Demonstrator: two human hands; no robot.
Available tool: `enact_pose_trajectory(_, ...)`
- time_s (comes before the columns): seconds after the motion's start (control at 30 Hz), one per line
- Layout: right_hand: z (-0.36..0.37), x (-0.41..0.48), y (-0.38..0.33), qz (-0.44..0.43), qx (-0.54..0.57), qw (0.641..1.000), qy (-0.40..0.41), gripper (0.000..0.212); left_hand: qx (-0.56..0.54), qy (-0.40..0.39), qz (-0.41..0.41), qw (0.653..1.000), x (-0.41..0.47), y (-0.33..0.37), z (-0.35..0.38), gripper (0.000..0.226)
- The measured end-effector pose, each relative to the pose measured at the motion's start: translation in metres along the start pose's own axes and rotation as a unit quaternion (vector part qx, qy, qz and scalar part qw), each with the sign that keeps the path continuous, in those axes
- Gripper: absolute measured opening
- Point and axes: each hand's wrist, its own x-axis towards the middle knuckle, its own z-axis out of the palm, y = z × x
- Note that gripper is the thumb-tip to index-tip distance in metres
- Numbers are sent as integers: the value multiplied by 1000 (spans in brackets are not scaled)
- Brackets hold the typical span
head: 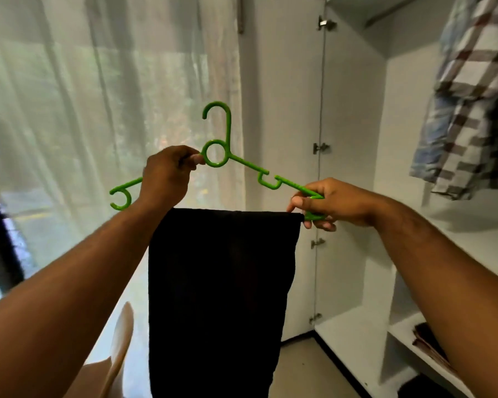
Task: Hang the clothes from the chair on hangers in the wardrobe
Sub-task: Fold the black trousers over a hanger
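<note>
A green plastic hanger (217, 156) is held up in front of me, hook upward. A black garment (219, 297) is folded over its bottom bar and hangs straight down. My left hand (167, 176) grips the hanger's left arm just beside the centre ring. My right hand (332, 203) pinches the hanger's right end, close to the garment's top edge. The open white wardrobe (354, 168) stands to the right, with a plaid shirt (471, 110) hanging inside it. A pale wooden chair (115, 351) shows at the bottom left.
Sheer white curtains (98, 96) cover a window on the left. The wardrobe door (288, 139) stands open, edge on, behind the hanger. Folded dark cloth (428, 340) lies on a low wardrobe shelf at the right.
</note>
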Motion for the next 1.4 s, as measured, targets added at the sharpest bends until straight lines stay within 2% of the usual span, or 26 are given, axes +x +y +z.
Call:
enact_pose_trajectory(0.07,-14,6,5,-5,-3,1000,30,30,-18,-13,9,1000,25,-2,27,17)
enact_pose_trajectory(0.17,-39,23,16,-7,-17,992,123,21,-58,-17,20,998,64,-3,71,17)
enact_pose_trajectory(0.33,-98,60,36,-29,-5,959,282,10,-81,-45,57,994,130,9,150,17)
enact_pose_trajectory(0.43,-142,80,44,-43,-8,937,347,10,-78,-52,86,992,170,22,197,17)
enact_pose_trajectory(0.57,-200,99,54,-48,-15,922,383,17,-110,-51,111,986,223,40,259,15)
enact_pose_trajectory(0.67,-249,113,56,-47,-18,916,397,24,-132,-22,145,980,266,59,306,15)
enact_pose_trajectory(0.8,-304,133,53,-23,-67,889,453,26,-169,8,155,973,315,87,367,21)
enact_pose_trajectory(0.93,-353,159,63,5,-140,838,527,25,-181,-24,172,968,365,108,442,42)
enact_pose_trajectory(1.1,-395,185,82,33,-243,778,578,25,-196,-65,224,952,408,141,514,45)
enact_pose_trajectory(1.4,-487,268,85,148,-438,603,651,28,-256,-92,337,901,489,189,635,48)
